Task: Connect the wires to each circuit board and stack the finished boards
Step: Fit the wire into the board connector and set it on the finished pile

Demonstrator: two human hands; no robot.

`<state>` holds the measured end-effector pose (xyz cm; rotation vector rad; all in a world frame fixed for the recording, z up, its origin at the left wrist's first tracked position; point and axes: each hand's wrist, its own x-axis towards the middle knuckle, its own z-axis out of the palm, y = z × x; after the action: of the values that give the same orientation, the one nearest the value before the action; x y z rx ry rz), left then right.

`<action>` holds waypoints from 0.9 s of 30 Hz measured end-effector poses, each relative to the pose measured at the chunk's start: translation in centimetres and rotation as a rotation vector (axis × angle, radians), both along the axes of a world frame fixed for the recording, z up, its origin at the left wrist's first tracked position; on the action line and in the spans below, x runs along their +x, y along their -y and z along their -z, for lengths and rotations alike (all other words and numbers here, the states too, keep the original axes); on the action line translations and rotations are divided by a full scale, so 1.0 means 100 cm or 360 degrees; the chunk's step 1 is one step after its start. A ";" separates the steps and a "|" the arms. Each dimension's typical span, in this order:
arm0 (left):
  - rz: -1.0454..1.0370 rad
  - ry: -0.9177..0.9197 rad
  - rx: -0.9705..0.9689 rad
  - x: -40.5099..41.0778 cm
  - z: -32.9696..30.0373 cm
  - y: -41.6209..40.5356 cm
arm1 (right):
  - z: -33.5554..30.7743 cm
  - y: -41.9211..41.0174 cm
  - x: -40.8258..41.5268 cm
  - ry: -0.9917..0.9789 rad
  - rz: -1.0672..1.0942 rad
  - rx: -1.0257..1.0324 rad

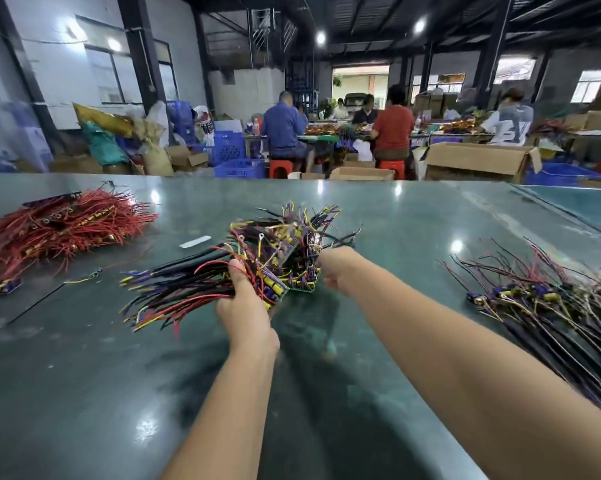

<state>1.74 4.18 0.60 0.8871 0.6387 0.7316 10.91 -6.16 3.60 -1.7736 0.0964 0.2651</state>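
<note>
Bundle of wired boards clamped in left hand, fingers curled round it, wire tails fanning out leftward and away from the palm. Right hand just beside the bundle's right edge, fingers curled, pinching black wires there. Nearest loose wired boards well off to the right, nearer the right hand.

Beyond the green table, 4 seated workers among cardboard boxes and blue crates.
</note>
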 end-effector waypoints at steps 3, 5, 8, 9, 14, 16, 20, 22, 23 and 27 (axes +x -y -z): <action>0.0035 0.0013 0.0160 0.001 0.000 0.008 | 0.016 0.003 -0.008 0.0296 -0.0146 -0.0270; 0.0102 0.0000 0.0231 0.000 0.001 0.014 | 0.028 0.000 -0.018 0.0527 -0.0429 -0.0695; 0.0223 0.0016 0.0249 -0.001 0.004 0.020 | 0.051 -0.001 -0.020 0.0968 -0.0784 -0.1317; 0.0243 0.0019 0.0268 -0.001 0.004 0.020 | 0.055 0.000 -0.020 0.1052 -0.0828 -0.1397; 0.0440 -0.0126 0.0476 0.000 0.013 0.021 | 0.050 0.001 -0.017 0.0978 -0.0790 -0.1205; 0.0563 -0.0139 0.0590 0.000 0.016 0.024 | 0.038 0.006 -0.024 0.0788 -0.0371 -0.0563; 0.0739 -0.0077 0.0820 -0.004 0.015 0.033 | 0.016 0.046 -0.049 0.0020 -0.0234 0.0648; 0.0944 0.0086 0.0891 -0.012 0.010 0.034 | 0.006 0.079 -0.066 -0.0160 -0.0411 0.1024; 0.1089 0.0163 0.0954 -0.016 0.007 0.033 | 0.004 0.093 -0.074 -0.0184 -0.0467 0.1082; 0.1701 0.0289 0.1430 -0.031 -0.002 0.028 | 0.010 0.126 -0.099 -0.0005 -0.0615 0.0696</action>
<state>-1.35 1.35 0.80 1.7406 -0.4195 0.0630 0.98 -18.79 2.60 -1.3445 -0.2867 0.5252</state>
